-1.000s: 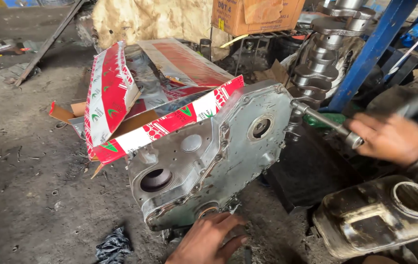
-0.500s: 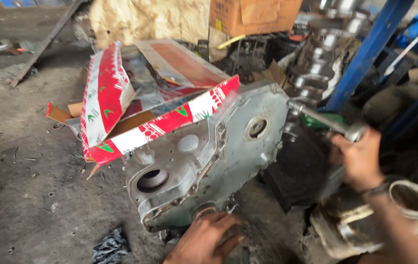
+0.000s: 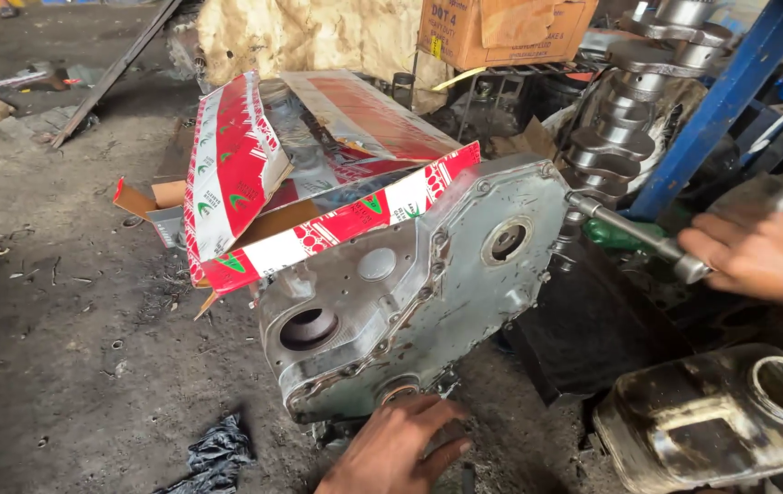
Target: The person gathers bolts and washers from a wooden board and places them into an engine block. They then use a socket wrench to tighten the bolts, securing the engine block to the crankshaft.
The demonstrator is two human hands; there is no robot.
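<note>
Since half a second ago the right hand [image 3: 762, 256] has been pulling back toward the right edge and lifting slightly, the ratchet wrench [image 3: 634, 236] swinging with it, while the left hand [image 3: 401, 448] is staying put under the cover. The work is sitting on a grimy, oil-dark concrete floor [image 3: 53, 338] scattered with debris, with a torn red-and-white cardboard box [image 3: 254, 197] behind, a blue steel post [image 3: 725, 101] and a bare crankshaft [image 3: 634, 101] to the right, and a dirty metal housing [image 3: 721, 421] lying in the near right corner. The grey timing cover [image 3: 419, 284] is standing tilted in the middle; the left hand's fingers are pressing spread against its lower edge, and the right hand is closing around the wrench handle, whose head is meeting the cover's upper right corner.
</note>
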